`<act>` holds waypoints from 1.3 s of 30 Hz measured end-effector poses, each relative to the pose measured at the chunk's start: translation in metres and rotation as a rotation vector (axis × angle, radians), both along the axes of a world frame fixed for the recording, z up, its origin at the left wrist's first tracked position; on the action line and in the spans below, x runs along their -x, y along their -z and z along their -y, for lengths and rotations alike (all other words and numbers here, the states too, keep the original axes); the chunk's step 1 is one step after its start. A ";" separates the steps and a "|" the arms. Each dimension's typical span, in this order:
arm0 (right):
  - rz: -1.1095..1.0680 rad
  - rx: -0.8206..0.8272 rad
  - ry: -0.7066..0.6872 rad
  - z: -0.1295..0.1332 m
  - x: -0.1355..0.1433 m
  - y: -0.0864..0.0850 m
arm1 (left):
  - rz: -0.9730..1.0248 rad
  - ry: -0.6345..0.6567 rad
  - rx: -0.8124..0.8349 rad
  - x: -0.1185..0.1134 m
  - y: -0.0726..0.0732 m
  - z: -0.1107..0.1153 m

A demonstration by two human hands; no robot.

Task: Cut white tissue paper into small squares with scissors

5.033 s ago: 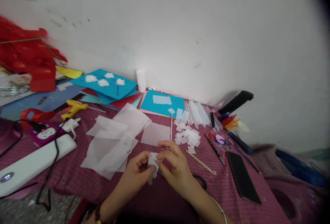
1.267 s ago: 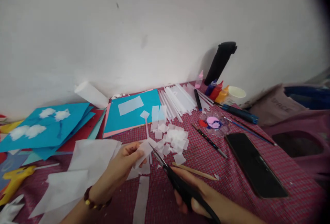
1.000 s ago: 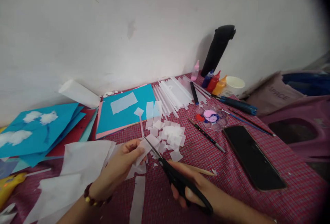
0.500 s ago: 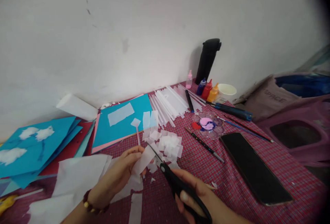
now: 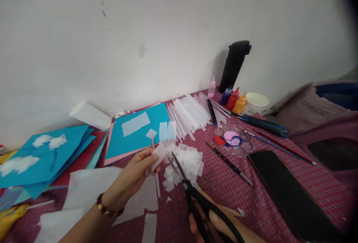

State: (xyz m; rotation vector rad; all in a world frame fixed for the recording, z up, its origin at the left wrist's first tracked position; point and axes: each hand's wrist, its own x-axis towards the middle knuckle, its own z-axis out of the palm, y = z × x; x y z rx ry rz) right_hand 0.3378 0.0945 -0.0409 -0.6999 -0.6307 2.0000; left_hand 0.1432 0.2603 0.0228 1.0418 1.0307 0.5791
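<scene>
My left hand [image 5: 145,161] pinches a small strip of thin white paper [image 5: 157,158] between thumb and fingers. In my right hand [image 5: 215,217] is a pair of black-handled scissors [image 5: 186,185], its blades parted and pointing up toward the strip, apart from it. Below and behind the blades lies a pile of small white paper squares [image 5: 188,161]. Larger white paper sheets [image 5: 89,185] spread under my left forearm, and a narrow white strip [image 5: 150,228] lies near the front edge of view.
Blue card sheets [image 5: 134,138] lie behind the hands; others with cotton tufts [image 5: 41,161] are at left. On the right are a phone [image 5: 291,194], a patterned pencil [image 5: 229,163], a paint palette [image 5: 233,140], paint bottles [image 5: 232,99], a cup [image 5: 256,103] and a black flask [image 5: 234,66].
The scissors have opened wider and drawn back from the paper strip. My left hand still holds the strip, tilted slightly more upright. The whole view has shifted a little.
</scene>
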 end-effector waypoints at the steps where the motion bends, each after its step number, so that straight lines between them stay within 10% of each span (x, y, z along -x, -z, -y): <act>1: 0.016 -0.014 -0.029 -0.001 -0.001 -0.001 | 0.011 0.015 0.011 0.000 0.001 -0.001; 11: 0.053 -0.099 -0.058 -0.002 0.001 0.023 | -0.055 0.179 0.155 -0.004 0.017 0.014; 39: 0.168 -0.043 0.089 -0.001 0.001 0.003 | 0.012 0.208 0.145 -0.015 0.029 0.017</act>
